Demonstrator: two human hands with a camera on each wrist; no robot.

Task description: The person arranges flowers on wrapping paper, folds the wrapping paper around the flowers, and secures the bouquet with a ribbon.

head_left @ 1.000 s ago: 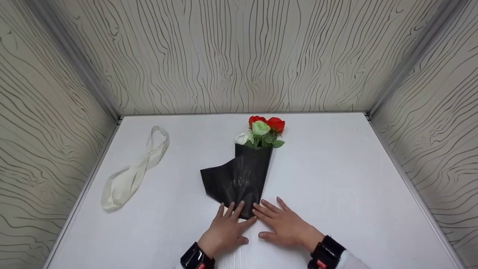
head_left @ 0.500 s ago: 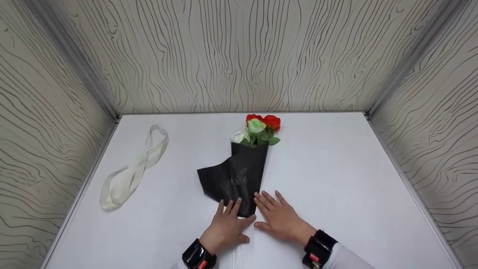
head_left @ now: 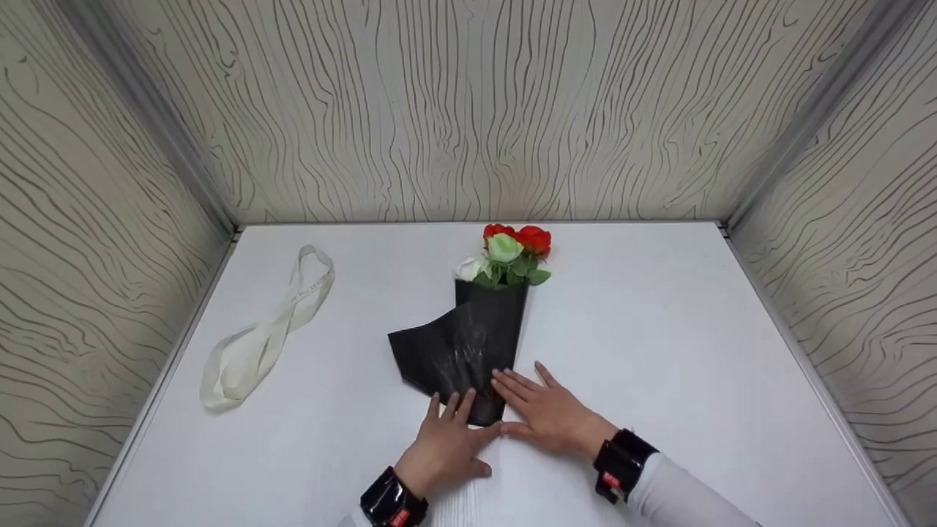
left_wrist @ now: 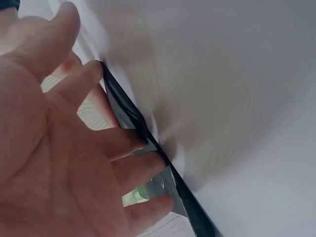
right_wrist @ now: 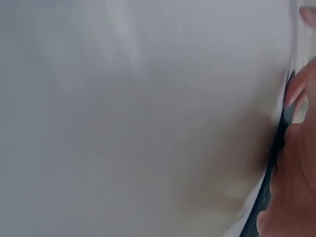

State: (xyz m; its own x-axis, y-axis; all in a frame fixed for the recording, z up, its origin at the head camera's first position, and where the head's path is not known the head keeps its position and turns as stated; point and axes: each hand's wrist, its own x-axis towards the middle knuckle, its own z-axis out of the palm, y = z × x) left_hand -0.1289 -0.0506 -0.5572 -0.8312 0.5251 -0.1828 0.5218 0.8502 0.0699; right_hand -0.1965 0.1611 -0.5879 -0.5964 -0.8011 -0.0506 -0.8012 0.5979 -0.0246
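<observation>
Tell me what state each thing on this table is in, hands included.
Black paper: folded over, one flap sticking out to the left.
Flowers: heads showing, lower stems hidden.
Cream ribbon: lying loose in crossed loops.
Left hand: fingers spread, touching the paper's lower end.
Right hand: fingers extended on the paper's right edge.

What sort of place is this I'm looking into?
Probably a purpose-built work booth, perhaps for recording: a white table is enclosed on three visible sides by wood-grain panels, with grey posts at the back corners.
</observation>
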